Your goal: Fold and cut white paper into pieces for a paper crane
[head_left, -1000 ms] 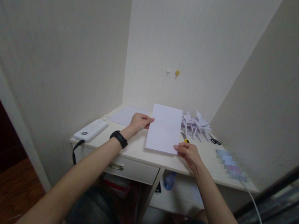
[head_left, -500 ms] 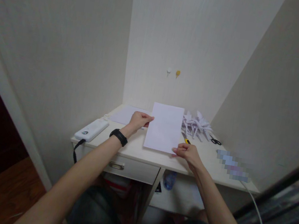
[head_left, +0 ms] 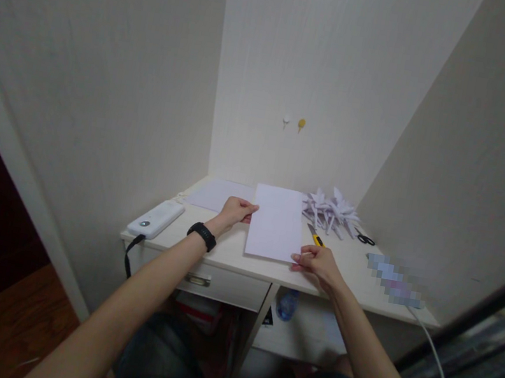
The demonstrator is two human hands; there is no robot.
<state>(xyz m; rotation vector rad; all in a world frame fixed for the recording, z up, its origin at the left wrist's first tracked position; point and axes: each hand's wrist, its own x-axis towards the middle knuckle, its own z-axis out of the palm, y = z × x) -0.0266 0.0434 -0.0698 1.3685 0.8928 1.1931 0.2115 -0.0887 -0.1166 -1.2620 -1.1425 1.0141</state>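
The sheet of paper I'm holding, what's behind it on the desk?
Beyond the white sheet, a pile of folded paper shapes lies to the back right and a flat sheet to the back left. The yellow cutter sits beside its right edge. Anything under the sheet is hidden.

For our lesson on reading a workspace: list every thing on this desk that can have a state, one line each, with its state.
white paper sheet: flat on the desk, unfolded
left hand: pinching the sheet's left edge
right hand: pinching the sheet's near right corner
drawer: shut
scissors: lying flat, apart from the hands
yellow utility knife: lying flat beside the sheet
folded paper pieces: heaped together
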